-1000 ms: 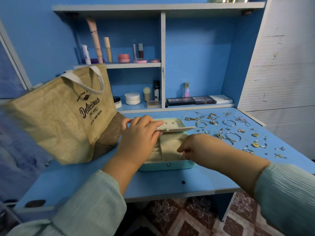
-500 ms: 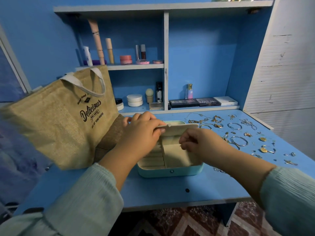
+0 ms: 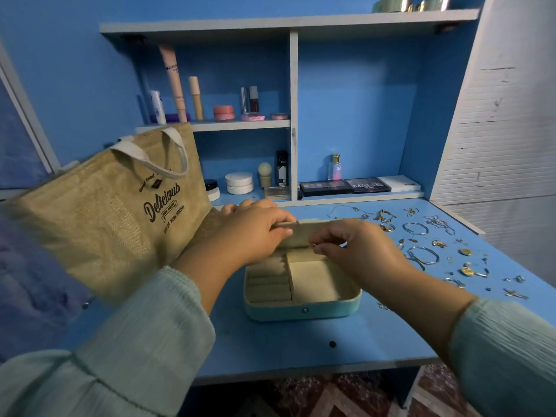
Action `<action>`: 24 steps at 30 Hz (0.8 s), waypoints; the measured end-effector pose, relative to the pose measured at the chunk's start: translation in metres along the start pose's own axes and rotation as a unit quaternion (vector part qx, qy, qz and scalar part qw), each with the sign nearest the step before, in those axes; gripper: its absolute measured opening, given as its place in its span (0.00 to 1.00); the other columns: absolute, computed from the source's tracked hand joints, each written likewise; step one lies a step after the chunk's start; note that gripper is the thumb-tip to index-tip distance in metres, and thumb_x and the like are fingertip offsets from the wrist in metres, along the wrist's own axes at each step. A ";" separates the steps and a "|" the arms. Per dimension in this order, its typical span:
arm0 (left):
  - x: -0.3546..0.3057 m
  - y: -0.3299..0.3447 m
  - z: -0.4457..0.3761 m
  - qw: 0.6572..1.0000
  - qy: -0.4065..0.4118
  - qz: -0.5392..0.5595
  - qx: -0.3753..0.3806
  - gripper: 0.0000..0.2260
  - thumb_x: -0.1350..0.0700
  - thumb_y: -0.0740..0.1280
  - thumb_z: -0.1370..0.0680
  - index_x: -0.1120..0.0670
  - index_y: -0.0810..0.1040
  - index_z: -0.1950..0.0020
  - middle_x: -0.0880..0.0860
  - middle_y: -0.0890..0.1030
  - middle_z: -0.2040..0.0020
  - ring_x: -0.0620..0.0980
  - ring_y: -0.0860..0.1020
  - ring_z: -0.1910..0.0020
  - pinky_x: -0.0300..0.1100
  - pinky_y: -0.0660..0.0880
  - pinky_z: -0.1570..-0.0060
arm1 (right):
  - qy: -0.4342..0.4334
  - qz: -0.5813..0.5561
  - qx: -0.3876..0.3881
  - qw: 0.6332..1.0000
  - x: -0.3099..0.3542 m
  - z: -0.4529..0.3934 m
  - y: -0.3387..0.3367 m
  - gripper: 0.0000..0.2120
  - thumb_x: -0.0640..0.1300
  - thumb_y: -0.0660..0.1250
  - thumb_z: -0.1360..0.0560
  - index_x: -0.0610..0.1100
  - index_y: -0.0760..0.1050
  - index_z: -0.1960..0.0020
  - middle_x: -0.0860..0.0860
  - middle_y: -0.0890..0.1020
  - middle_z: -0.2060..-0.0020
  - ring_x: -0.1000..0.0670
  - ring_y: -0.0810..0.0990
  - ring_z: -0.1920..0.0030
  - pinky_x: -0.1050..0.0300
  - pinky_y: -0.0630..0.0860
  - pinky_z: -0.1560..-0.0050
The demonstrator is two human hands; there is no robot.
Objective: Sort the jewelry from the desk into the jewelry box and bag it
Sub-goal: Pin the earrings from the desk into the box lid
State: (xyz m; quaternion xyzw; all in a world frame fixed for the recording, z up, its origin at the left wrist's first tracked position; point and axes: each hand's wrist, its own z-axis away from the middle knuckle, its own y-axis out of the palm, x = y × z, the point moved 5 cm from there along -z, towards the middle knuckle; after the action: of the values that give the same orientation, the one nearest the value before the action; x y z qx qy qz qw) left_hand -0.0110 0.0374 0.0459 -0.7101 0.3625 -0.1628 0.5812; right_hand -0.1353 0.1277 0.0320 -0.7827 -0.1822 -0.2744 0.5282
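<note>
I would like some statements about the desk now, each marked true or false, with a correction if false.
1. The jewelry box is open. True.
2. The bag stands right of the box. False: it stands on its left.
3. The left hand holds the lid. True.
4. The right hand lies flat on the desk. False: its fingers pinch a small piece over the box.
5. Loose jewelry lies right of the box. True.

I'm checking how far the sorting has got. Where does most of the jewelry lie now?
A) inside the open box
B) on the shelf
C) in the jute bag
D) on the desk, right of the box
D: the gold and silver jewelry pieces lie scattered on the blue desk to the right of the open mint-green jewelry box, whose visible cream compartments look bare.
</note>
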 end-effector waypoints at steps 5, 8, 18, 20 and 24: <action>0.000 0.013 0.025 0.999 0.047 0.022 0.015 0.10 0.45 0.63 0.23 0.35 0.75 0.43 0.35 0.73 0.42 0.37 0.65 0.39 0.39 0.50 0.44 | -0.007 0.081 0.095 0.992 -0.008 0.014 0.007 0.07 0.43 0.67 0.26 0.53 0.82 0.51 0.62 0.78 0.65 0.59 0.75 0.64 0.75 0.67 0.67; 0.003 0.021 0.037 0.998 0.045 0.047 0.007 0.07 0.45 0.67 0.25 0.34 0.72 0.50 0.34 0.72 0.48 0.34 0.67 0.43 0.36 0.50 0.45 | -0.006 0.095 0.135 0.986 -0.011 0.023 0.006 0.07 0.44 0.68 0.26 0.53 0.82 0.52 0.59 0.81 0.63 0.57 0.80 0.61 0.70 0.73 0.60; 0.008 0.024 0.041 0.992 0.042 0.116 0.019 0.12 0.52 0.70 0.27 0.35 0.70 0.59 0.38 0.73 0.50 0.41 0.72 0.46 0.43 0.69 0.41 | -0.036 0.075 0.105 0.991 -0.006 0.024 -0.009 0.06 0.42 0.65 0.25 0.51 0.79 0.53 0.59 0.78 0.61 0.56 0.76 0.59 0.63 0.72 0.58; 0.009 0.025 0.041 0.991 0.042 0.125 0.023 0.12 0.53 0.69 0.26 0.35 0.71 0.59 0.38 0.73 0.49 0.41 0.71 0.45 0.43 0.70 0.42 | -0.042 0.072 0.097 0.992 -0.005 0.023 -0.010 0.06 0.42 0.65 0.25 0.51 0.79 0.53 0.57 0.78 0.59 0.56 0.76 0.57 0.65 0.71 0.58; 0.010 0.027 0.042 0.990 0.044 0.129 0.027 0.13 0.53 0.69 0.26 0.35 0.70 0.58 0.38 0.73 0.49 0.41 0.70 0.44 0.39 0.68 0.42 | -0.044 0.056 0.088 0.994 -0.005 0.024 -0.008 0.07 0.43 0.65 0.25 0.55 0.76 0.57 0.60 0.76 0.63 0.61 0.73 0.63 0.71 0.67 0.64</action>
State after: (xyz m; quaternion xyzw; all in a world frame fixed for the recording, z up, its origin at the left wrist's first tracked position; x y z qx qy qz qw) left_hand 0.0145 0.0584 0.0068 -0.6333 0.4720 -0.1270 0.6000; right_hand -0.1384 0.1534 0.0275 -0.7533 -0.1843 -0.1924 0.6013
